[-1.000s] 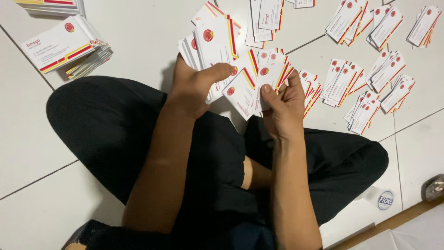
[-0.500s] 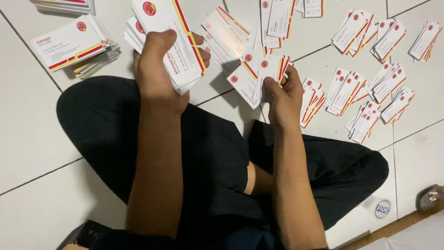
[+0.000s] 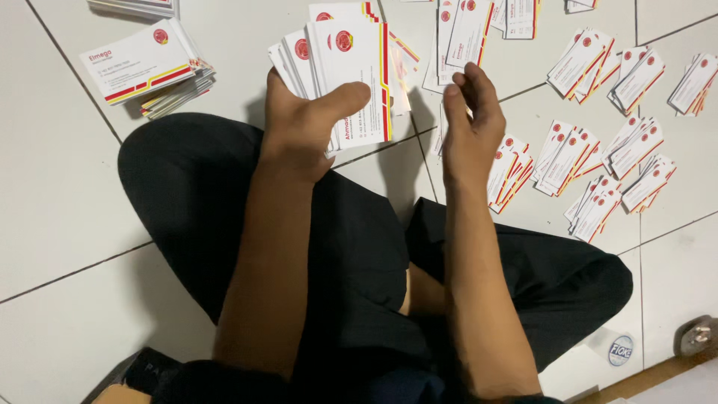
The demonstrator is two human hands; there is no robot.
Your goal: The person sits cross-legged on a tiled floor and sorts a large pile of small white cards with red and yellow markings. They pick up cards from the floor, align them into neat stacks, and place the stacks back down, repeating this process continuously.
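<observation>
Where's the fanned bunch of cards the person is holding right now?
In the head view, the fanned cards sit top centre, gripped in the left hand above the left knee, with the right hand just to their right.

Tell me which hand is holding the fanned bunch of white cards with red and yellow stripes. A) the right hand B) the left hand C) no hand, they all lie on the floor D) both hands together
B: the left hand grips the fanned bunch of white cards with red and yellow stripes, thumb across the front, while the right hand is open and holds nothing.
</observation>
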